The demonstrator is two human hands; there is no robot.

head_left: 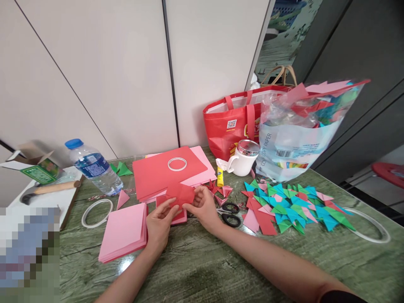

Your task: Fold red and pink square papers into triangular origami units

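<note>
Between my two hands is a sheet of red paper (180,194) with crease lines, raised a little above the table. My left hand (160,219) pinches its lower left edge, fingers closed. The thumb and fingers of my right hand (204,207) grip its right side. Under the sheet, partly hidden, lies a small stack of red and pink paper (160,201). A thick stack of pink paper squares (123,230) sits beside my left hand. Black-handled scissors (231,213) lie just right of my right hand, near several small folded red pieces (217,189).
Behind my hands, large red sheets (158,172) carry a tape roll (177,164). A water bottle (93,166) stands left; a glue stick (220,176), white mug (243,162), red bag (221,130) and paper-filled plastic bag (287,147) stand right. Folded colored pieces (290,206) cover the right side.
</note>
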